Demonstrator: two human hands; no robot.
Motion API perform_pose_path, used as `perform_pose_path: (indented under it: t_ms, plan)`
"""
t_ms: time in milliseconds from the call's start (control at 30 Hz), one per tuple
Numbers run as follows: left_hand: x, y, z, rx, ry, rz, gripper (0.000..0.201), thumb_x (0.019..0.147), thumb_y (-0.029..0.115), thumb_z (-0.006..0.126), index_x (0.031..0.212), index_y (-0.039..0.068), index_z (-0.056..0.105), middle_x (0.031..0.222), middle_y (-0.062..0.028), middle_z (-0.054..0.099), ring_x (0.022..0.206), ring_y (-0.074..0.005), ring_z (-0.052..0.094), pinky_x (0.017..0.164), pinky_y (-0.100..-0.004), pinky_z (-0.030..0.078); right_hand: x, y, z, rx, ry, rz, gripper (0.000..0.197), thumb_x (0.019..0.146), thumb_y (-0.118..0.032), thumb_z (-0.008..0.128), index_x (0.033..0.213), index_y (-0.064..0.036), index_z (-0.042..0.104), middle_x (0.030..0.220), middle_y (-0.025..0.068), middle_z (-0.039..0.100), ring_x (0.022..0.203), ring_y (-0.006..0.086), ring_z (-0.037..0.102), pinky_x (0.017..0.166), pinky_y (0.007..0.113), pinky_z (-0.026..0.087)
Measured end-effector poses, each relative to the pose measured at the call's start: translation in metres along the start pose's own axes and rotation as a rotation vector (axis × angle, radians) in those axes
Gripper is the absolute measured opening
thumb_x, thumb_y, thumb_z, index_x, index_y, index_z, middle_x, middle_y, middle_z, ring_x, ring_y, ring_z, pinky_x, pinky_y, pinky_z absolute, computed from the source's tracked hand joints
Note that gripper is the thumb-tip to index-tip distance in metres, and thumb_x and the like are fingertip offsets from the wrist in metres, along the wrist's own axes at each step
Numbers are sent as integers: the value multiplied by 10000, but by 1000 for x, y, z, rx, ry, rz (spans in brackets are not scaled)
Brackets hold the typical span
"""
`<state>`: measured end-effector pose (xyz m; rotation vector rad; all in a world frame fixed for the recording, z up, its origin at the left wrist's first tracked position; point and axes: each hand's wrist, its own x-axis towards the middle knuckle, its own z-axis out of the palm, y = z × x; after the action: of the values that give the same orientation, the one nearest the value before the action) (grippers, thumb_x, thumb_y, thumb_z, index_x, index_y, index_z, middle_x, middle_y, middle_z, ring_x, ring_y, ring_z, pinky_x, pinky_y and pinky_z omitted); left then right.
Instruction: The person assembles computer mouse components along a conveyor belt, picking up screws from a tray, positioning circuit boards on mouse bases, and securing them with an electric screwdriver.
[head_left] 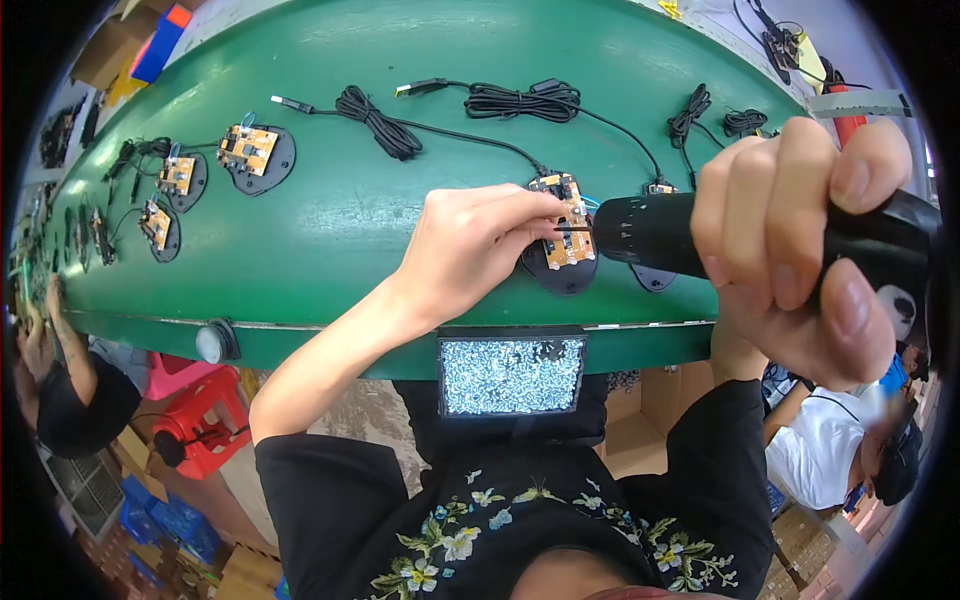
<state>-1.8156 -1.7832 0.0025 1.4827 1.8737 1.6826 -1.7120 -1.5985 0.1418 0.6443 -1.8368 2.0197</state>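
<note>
My right hand point(790, 235) is wrapped around a black electric screwdriver point(650, 232), which lies nearly level with its thin bit pointing left. The bit reaches over an orange-brown circuit board point(572, 250) seated on a black mouse base point(560, 280). My left hand point(470, 240) is closed in a pinch at the board's left side, its fingertips meeting by the end of the bit. Whatever lies between those fingertips is too small to make out. From the top of this board a black cable point(440, 130) runs up and left to a coiled bundle. A second mouse base point(655, 278) is partly hidden behind the screwdriver.
More mouse bases with boards point(255, 160) stand along the green table point(330, 235) to the left. Another coiled cable point(520, 100) lies farther back. A tray of small shiny pieces point(512, 376) sits at the near edge. Co-workers point(830, 440) are at both sides, beside a red stool point(205, 425).
</note>
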Motion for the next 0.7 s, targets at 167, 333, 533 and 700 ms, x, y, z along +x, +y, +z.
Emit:
perform_pose_path:
  t_ms: [167,333,533,700]
  plan:
    - [15,13,3,34,-39,85,205,772,-53,785,968,-8,744,844,-134,756,736,-250,754,621,-321,578,1,-15,-13,12,-23,28,408,893,-218,669,1231,-92,478,735,-26,541,542,90,519,537,253,455]
    - [11,16,-4,21,-40,97,214,786,-29,780,993,15,746,845,-121,750,733,-263,742,626,-326,585,5,-10,-2,9,10,-3,396,893,-218,668,1216,-94,474,734,-23,540,539,88,519,534,250,448]
    - [-3,17,-17,16,-19,101,224,773,-57,780,985,2,742,841,-133,752,727,-270,746,607,-327,573,11,-2,13,37,-14,-6,400,877,-203,672,1208,-90,478,735,-21,545,527,84,519,525,242,445]
    - [-9,19,-22,41,9,146,209,771,-45,788,966,14,742,833,-123,744,720,-267,736,591,-335,563,11,-5,21,36,8,-1,403,865,-199,673,1209,-88,495,733,-23,545,521,83,518,519,238,447]
